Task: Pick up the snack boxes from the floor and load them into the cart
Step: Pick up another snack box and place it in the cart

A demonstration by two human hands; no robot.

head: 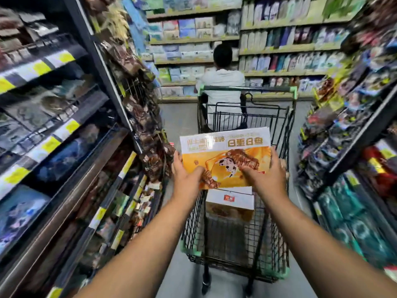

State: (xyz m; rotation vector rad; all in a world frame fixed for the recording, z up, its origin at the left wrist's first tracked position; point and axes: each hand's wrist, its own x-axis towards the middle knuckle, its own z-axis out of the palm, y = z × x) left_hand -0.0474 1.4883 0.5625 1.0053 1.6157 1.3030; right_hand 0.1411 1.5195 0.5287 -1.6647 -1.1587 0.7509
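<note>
A flat orange and white snack box [225, 153] is held level over the black wire cart [277, 239], above its basket. My left hand [185, 177] grips the box's left edge, thumb on top. My right hand [265, 175] grips the near right part, thumb on the lid and fingers round the right edge. Below it, inside the basket, stands another snack box [231, 208] with a white top and orange side.
Stocked shelves line the narrow aisle on the left [64, 147] and right [354, 136]. A person in a white shirt [223, 82] stands just beyond the cart's far end, facing a back shelf. Grey floor [180, 119] shows beside the cart.
</note>
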